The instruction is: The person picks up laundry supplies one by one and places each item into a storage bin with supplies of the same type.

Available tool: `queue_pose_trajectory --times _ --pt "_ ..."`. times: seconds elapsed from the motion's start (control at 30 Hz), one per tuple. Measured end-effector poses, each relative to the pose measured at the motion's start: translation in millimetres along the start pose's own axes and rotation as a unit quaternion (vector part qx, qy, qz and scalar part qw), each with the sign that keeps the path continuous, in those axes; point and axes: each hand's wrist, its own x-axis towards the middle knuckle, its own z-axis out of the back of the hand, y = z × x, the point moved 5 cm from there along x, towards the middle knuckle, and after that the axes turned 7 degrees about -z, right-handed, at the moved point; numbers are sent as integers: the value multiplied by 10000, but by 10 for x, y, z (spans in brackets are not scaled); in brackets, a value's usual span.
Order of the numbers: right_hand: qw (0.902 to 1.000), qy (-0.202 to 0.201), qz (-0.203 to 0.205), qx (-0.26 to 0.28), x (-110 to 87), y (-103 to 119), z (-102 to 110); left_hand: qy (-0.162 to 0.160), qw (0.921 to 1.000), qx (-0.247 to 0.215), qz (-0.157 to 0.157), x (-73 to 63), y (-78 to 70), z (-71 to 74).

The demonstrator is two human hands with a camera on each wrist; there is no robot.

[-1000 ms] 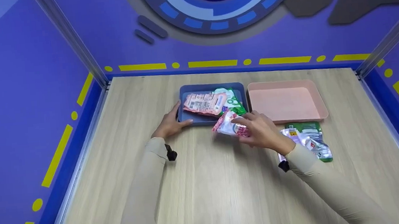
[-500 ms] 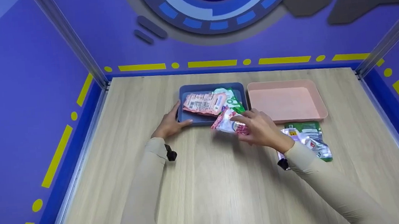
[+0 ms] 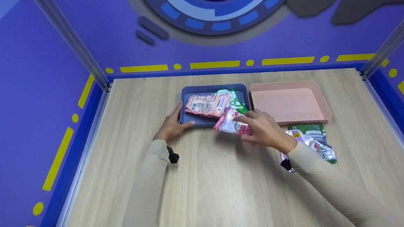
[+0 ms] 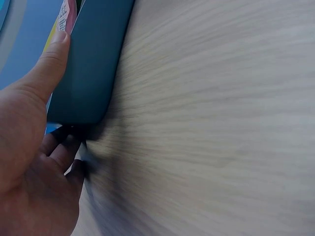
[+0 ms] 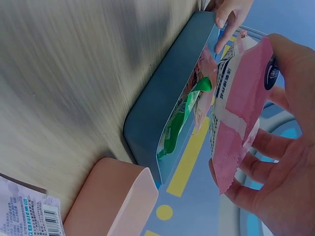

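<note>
My left hand (image 3: 171, 126) holds the left front corner of the dark blue tray (image 3: 205, 121), thumb at the front rim and fingers round the side. In the left wrist view the thumb lies along the tray's wall (image 4: 88, 73). Between the fingers and thumb of my right hand (image 3: 265, 131) is a pink-and-white plastic packet (image 5: 241, 93), tilted over the tray's front right edge. Inside the tray lie a pink packet (image 3: 205, 105) with printed text and a green-and-white packet (image 3: 237, 102), partly overlapping. The right hand hides the packet's right end in the head view.
A pink tray (image 3: 291, 105) stands right beside the blue one. In front of it, a green pouch (image 3: 318, 130) and a silvery purple packet (image 3: 295, 134) lie on the wooden table (image 3: 209, 193), partly under the right forearm. Blue-purple panels (image 3: 218, 53) enclose the back and sides.
The right hand and its pink-and-white packet have shifted slightly away from me, further over the blue tray's front edge. My left hand and the trays have stayed in place.
</note>
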Motion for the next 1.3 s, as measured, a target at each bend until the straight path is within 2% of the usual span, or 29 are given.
queue_pose_trajectory --times 0.33,0.6,0.93,1.3 --pt "10000 6 -31 -5 14 -18 2 -7 10000 -8 52 1 13 -2" --pt "9999 -64 -7 -81 33 -33 -1 -31 10000 24 -64 10 7 3" --pt "9998 38 -165 -130 71 -42 -9 -41 9999 46 -108 20 9 -3" --pt "9998 -90 -174 -104 134 -62 5 -32 10000 39 -74 10 13 2"
